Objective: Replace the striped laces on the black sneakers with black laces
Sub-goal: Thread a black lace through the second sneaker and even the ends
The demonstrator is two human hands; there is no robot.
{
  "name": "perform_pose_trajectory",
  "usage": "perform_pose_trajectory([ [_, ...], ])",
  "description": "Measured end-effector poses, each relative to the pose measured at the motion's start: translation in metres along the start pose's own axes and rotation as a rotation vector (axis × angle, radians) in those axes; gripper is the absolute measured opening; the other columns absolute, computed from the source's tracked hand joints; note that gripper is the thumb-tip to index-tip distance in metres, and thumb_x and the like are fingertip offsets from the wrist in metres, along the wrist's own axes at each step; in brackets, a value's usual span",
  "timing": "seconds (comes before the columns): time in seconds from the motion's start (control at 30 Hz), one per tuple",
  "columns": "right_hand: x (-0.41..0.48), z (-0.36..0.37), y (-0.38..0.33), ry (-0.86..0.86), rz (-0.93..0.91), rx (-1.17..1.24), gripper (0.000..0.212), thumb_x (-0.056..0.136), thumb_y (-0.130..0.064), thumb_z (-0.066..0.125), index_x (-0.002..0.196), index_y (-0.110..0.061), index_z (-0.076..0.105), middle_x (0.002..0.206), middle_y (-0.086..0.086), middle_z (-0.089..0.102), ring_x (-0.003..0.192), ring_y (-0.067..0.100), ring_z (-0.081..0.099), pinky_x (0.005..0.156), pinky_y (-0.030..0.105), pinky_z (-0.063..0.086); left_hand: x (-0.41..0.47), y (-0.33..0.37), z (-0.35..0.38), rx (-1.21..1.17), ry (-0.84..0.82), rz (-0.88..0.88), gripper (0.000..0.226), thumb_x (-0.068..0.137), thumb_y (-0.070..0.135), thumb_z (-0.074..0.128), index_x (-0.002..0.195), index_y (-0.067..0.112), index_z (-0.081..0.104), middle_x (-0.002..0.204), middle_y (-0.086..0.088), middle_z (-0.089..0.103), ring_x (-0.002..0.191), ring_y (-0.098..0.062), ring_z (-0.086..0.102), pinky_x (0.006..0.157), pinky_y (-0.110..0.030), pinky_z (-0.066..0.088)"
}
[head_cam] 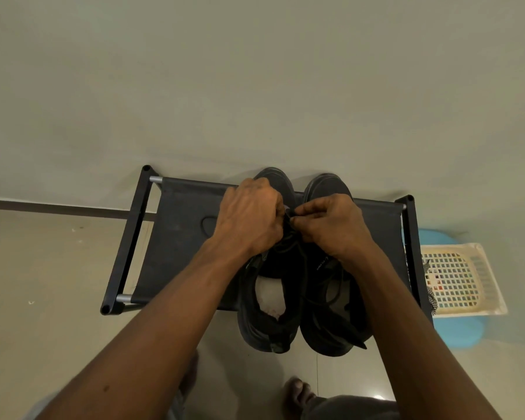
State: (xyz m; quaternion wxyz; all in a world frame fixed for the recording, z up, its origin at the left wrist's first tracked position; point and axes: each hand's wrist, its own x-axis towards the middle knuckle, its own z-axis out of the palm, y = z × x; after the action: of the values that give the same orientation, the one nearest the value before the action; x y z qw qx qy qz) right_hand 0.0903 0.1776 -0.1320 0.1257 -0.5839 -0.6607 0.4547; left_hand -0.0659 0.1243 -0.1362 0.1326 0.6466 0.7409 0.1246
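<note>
Standing on a smooth, pale tiled floor [73, 268] against a plain wall, a low shoe rack [179, 237] is seen from above, made of taut black fabric stretched between metal tubes with black plastic corners. Two black sneakers [264, 328] are set side by side on its right half, toes far and heels near, matte and softly padded, with a pale insole showing in the left one.

Both hands are brought together over the lacing, far up the shoes. The left hand [249, 219] is curled knuckles-up with its fingertips hidden, so what it holds cannot be told. A black lace [290, 215], thin and cord-like, is pinched by the right hand [334, 228].

Further right, a cream latticed plastic basket [491, 286] is rested on a round blue stool [464, 331], and a black-and-white striped lace [432, 298] is draped at its left edge.

No stripes are seen on either shoe, so removal is judged done. Final threading or tying appears to be what is left.
</note>
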Motion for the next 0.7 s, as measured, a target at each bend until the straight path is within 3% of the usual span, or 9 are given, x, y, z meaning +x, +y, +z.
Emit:
perform_pose_trajectory([
  [0.13,0.001,-0.002,0.001,-0.017,0.005,0.015,0.013,0.078,-0.027,0.086,0.089,-0.024,0.080,0.078,-0.005,0.077,0.074,0.011,0.075,0.079,0.039,0.064,-0.001,-0.006,0.004,-0.285,0.011,-0.161,0.009,0.087,0.025,0.075,0.080,0.032,0.075,0.076,0.019,0.057,0.087,-0.010,0.060,0.086,-0.040,0.052],
  [0.23,0.001,-0.003,0.000,-0.022,0.000,-0.010,0.010,0.079,-0.026,0.085,0.087,-0.026,0.079,0.074,-0.005,0.077,0.070,0.009,0.074,0.077,0.035,0.064,-0.004,-0.008,0.007,-0.386,0.046,-0.183,0.005,0.086,0.032,0.078,0.082,0.034,0.078,0.073,0.020,0.070,0.078,-0.003,0.066,0.088,-0.041,0.056],
  [0.33,0.001,-0.003,0.001,-0.009,-0.006,-0.045,0.011,0.081,-0.025,0.083,0.092,-0.023,0.080,0.073,-0.005,0.076,0.067,0.008,0.073,0.075,0.032,0.064,-0.006,-0.007,0.009,-0.403,0.096,-0.145,0.004,0.085,0.030,0.080,0.085,0.033,0.078,0.071,0.019,0.071,0.074,-0.001,0.068,0.088,-0.041,0.057],
  [0.5,0.000,-0.004,0.000,-0.020,-0.016,-0.071,0.014,0.083,-0.025,0.082,0.096,-0.023,0.080,0.073,-0.006,0.076,0.067,0.006,0.072,0.069,0.025,0.061,-0.006,-0.008,0.010,-0.375,0.090,-0.098,0.039,0.080,0.017,0.075,0.109,0.037,0.059,0.069,0.021,0.067,0.077,0.000,0.065,0.108,-0.051,0.042],
  [0.7,0.001,-0.005,-0.001,-0.028,-0.013,-0.068,0.015,0.083,-0.023,0.081,0.098,-0.021,0.080,0.073,-0.005,0.076,0.067,0.006,0.071,0.065,0.022,0.057,-0.005,-0.007,0.016,-0.307,0.110,-0.061,0.034,0.080,0.017,0.075,0.101,0.038,0.058,0.074,0.018,0.067,0.082,-0.004,0.063,0.114,-0.048,0.032],
])
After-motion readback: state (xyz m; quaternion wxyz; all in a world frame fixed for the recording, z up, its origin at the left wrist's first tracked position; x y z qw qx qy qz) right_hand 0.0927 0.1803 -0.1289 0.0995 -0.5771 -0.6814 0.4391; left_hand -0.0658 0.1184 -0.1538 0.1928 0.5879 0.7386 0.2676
